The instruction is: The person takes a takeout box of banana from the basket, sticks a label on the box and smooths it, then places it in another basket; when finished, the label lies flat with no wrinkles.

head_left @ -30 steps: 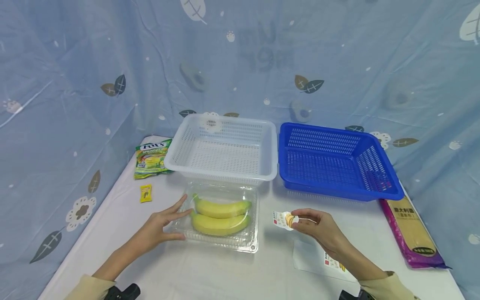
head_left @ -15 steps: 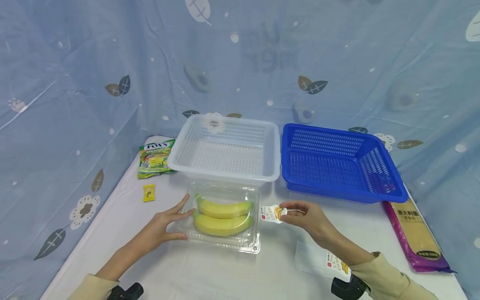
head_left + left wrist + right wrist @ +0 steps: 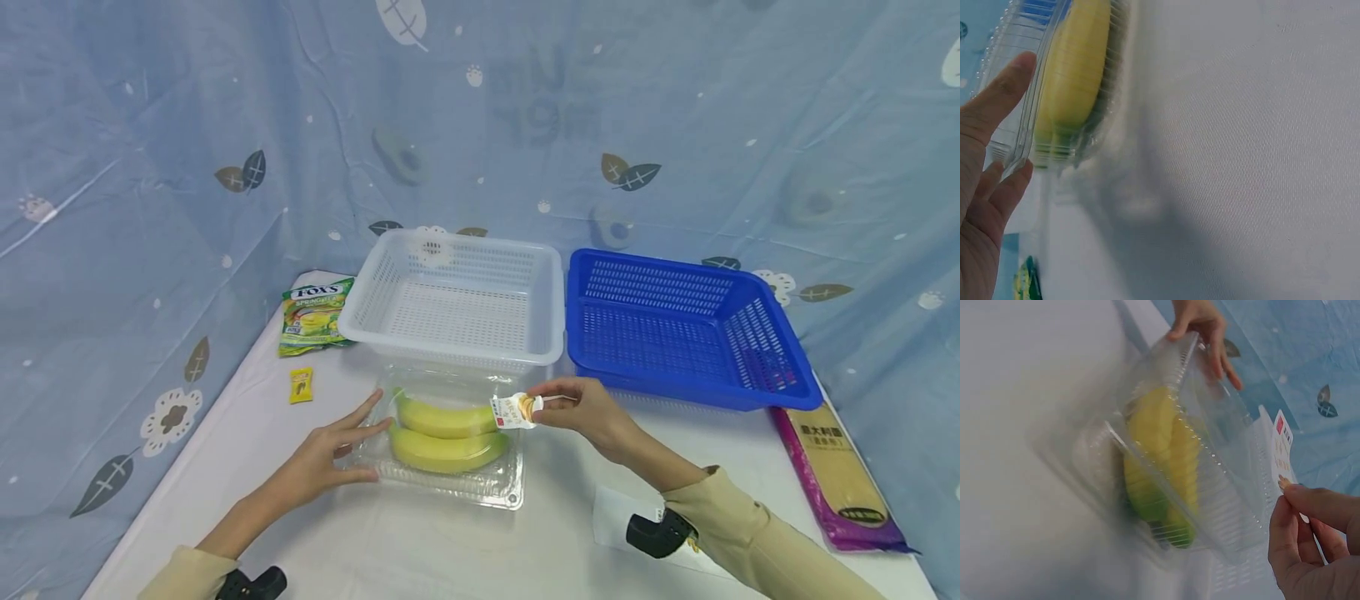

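A clear plastic clamshell box (image 3: 480, 493) with two yellow bananas (image 3: 450, 451) inside stands on the white-covered table, its lid down. My left hand (image 3: 326, 461) grips its left side, thumb at the front and fingers spread across the lid; the left wrist view shows the thumb (image 3: 1007, 90) against the plastic. Between thumb and fingers my right hand (image 3: 588, 414) pinches a small white label sticker (image 3: 510, 412) printed with red marks and a banana picture. The sticker hovers over the right part of the lid; in the right wrist view it appears apart from the lid (image 3: 1235, 481).
Behind the box sit a white basket (image 3: 457, 312) and a blue basket (image 3: 652, 325). A green candy bag (image 3: 315, 317) and a small yellow packet (image 3: 301, 385) lie left. Sticker backing paper (image 3: 611, 517) lies under the right forearm; a pasta pack (image 3: 836, 467) lies far right.
My right hand has carried the sticker leftward from the bare table to above the lid's right part. The left hand and the box stay in place.
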